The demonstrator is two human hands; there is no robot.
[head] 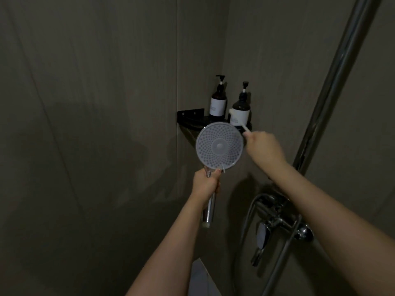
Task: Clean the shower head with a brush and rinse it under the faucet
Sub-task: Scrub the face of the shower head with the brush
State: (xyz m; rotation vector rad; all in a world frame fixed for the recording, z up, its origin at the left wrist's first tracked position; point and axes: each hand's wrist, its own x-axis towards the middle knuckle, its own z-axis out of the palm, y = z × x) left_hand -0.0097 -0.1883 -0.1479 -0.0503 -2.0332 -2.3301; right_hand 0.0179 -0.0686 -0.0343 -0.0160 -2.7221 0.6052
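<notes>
The shower head is a round pale disc full of small nozzle holes, held upright with its face toward me. My left hand grips its chrome handle just below the disc. My right hand holds a thin white brush at the disc's upper right edge. The brush head sticks up in front of a bottle on the shelf. Its handle disappears into my curled fingers.
A black corner shelf behind the shower head carries two dark pump bottles. The chrome faucet mixer with its hose is fixed low on the right wall. A chrome riser pipe runs up the right side.
</notes>
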